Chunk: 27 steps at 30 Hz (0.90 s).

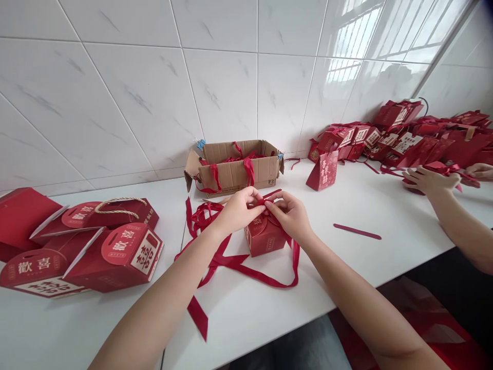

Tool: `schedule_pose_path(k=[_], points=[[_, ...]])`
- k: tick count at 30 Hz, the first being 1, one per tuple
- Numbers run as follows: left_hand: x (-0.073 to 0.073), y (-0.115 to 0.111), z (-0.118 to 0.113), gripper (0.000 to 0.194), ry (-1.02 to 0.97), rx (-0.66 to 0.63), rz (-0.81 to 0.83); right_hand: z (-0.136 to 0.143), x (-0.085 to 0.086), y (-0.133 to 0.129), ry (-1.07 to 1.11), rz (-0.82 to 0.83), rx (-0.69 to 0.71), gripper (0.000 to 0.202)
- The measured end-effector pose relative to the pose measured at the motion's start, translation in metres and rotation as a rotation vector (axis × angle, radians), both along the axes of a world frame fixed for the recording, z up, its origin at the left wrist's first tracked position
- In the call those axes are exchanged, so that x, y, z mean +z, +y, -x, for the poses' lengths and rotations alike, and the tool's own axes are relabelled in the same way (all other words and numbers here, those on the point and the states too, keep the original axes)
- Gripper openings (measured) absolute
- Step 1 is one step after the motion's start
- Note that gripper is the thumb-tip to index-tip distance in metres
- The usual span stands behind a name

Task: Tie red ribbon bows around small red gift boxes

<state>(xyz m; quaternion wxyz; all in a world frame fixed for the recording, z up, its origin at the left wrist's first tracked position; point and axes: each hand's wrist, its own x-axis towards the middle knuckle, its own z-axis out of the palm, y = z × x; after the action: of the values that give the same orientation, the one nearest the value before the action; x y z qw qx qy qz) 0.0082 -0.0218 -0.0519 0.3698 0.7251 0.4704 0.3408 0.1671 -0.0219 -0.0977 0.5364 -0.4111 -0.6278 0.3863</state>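
A small red gift box (265, 237) stands on the white table at the middle. My left hand (242, 209) pinches red ribbon at the top left of this box. From the right, my right hand (289, 211) closes its fingertips on the same ribbon, touching the left fingertips. The knot or loop between them is too small to make out. Loose red ribbon (265, 279) curls around the front of the box and lies tangled to its left, under my left wrist.
An open cardboard box (231, 176) with ribbons stands by the tiled wall. Large red boxes (115, 257) lie at the left. A red strip (357, 231), a triangular box (324, 172) and a pile of red boxes are right. Another person's hands (433, 180) work at far right.
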Motion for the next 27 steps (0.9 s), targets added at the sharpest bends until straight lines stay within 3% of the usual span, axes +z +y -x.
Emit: schedule_pose_path(k=[7, 16, 22, 27], points=[[-0.006, 0.005, 0.0, 0.017, 0.021, 0.022, -0.111, -0.004, 0.003, 0.001, -0.191, -0.041, -0.092, 0.025], [-0.002, 0.003, 0.002, 0.01, 0.071, 0.022, -0.144, -0.01, 0.003, 0.005, -0.247, -0.021, -0.018, 0.017], [0.0, 0.001, 0.001, 0.007, 0.085, 0.003, -0.147, -0.009, 0.002, 0.003, -0.019, 0.242, 0.128, 0.027], [-0.001, 0.003, 0.003, 0.007, 0.069, -0.013, -0.159, -0.014, 0.0, 0.006, 0.049, 0.255, 0.228, 0.026]])
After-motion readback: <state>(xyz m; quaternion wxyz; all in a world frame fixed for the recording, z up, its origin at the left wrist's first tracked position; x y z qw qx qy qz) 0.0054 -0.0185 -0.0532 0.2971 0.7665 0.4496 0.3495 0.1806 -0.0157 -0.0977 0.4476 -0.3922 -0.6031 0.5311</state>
